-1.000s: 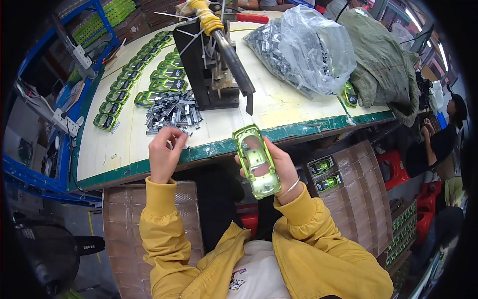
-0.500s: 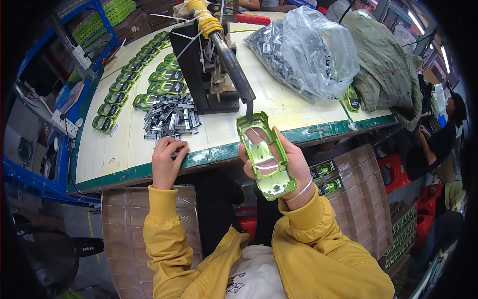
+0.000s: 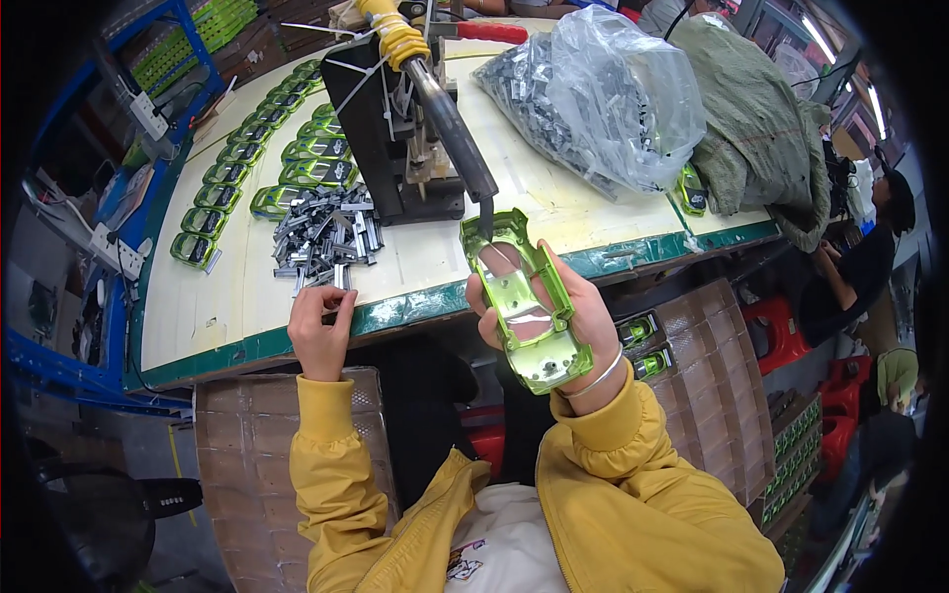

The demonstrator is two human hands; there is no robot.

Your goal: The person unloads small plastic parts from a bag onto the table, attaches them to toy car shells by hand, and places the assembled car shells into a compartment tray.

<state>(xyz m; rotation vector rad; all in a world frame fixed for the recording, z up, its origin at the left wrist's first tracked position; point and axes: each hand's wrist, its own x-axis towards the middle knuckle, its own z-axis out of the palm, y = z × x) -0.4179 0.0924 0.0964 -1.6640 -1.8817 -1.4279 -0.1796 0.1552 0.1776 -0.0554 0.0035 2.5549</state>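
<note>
My right hand point(image 3: 583, 321) grips a green toy car body shell point(image 3: 552, 358), its hollow inner side facing up. The shell's far end lies under the dark downturned tip of a metal tube point(image 3: 484, 219); whether they touch, I cannot tell. At the table's front edge my left hand point(image 3: 320, 334) is closed in a pinch, a small grey part point(image 3: 342, 276) at its fingertips. Just beyond lies a heap of similar grey parts point(image 3: 321, 232). The tube belongs to a black bench press point(image 3: 381, 148) standing right of the heap.
Finished-looking green toy cars point(image 3: 203, 220) line the table's left in rows. A clear bag of grey parts point(image 3: 593, 109) and a green-grey sack point(image 3: 756, 128) fill the right side. Brown divided trays point(image 3: 707, 385) flank my lap; another person point(image 3: 860, 267) sits at far right.
My left hand has drawn slightly toward me and left of the heap's edge, with a grey part now showing at its fingertips. The view has shifted a little; the shell stays under the tube.
</note>
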